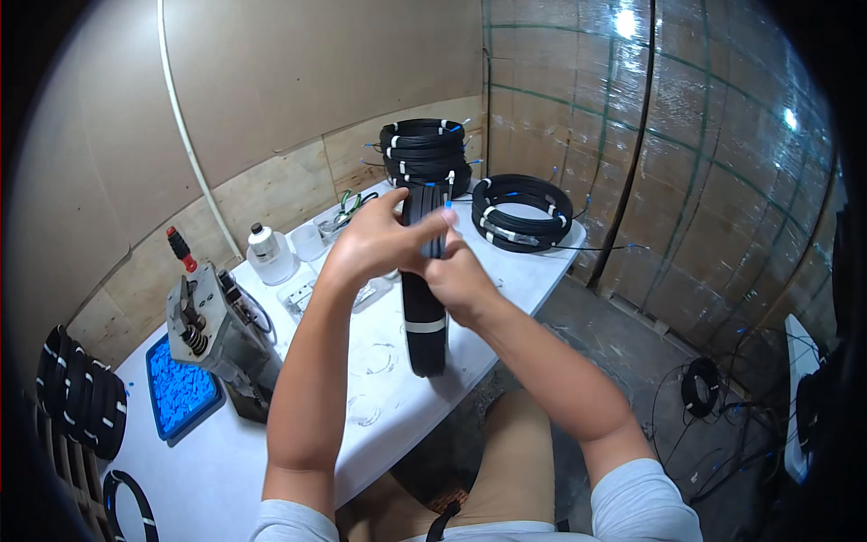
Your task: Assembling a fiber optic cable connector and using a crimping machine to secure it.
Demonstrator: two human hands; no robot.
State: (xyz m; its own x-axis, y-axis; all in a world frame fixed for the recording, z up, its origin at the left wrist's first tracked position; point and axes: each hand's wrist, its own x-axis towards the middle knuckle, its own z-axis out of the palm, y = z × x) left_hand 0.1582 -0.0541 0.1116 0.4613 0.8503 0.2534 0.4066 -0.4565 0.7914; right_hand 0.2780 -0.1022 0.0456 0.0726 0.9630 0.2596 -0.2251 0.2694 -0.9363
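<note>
Pale sleeves (643, 501) and tan trousers (521, 443) are nearest, with two bare forearms (312, 397) reaching up to a black cable coil (423, 303). It stands on edge on the white table (379, 397), its narrow side showing: dark strands packed tightly, a white band (425, 326) round its lower part, a blue tip (449, 206) at its upper right. The left hand (366, 242) lies across its upper part, fingers spread and touching it; the right hand (458, 282) is curled against its right side. Fingers overlap, so I cannot tell whether either is clamped on it. Behind are stacked coils (424, 149) and a lower coil (521, 212). At left, a blue tray (193, 423) is full of small blue pieces (181, 384), beside a metal machine (217, 316). Farther back, a squat clear bottle (275, 266) stands near a translucent cup (309, 242); their contents are too small to tell
</note>
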